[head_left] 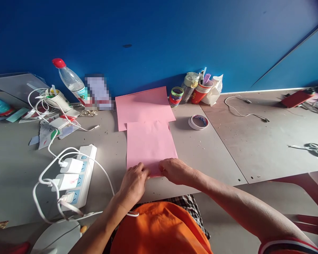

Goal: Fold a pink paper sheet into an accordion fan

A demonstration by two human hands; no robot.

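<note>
Left hand (136,180) and right hand (175,171) both clamped on the near sheet (151,141) at its close edge, fingers curled together; thumbs partly hidden. Near sheet lies on the table (108,165), far edge overlapping the far sheet (143,104). Step looks like folding that edge; next move probably calls for even pressure along it.

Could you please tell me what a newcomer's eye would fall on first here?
Probably the near pink sheet, centred on the grey desk, with the left hand and right hand at its near edge; another pink sheet lies behind it. Next might come the white power strip, to the left.
</note>
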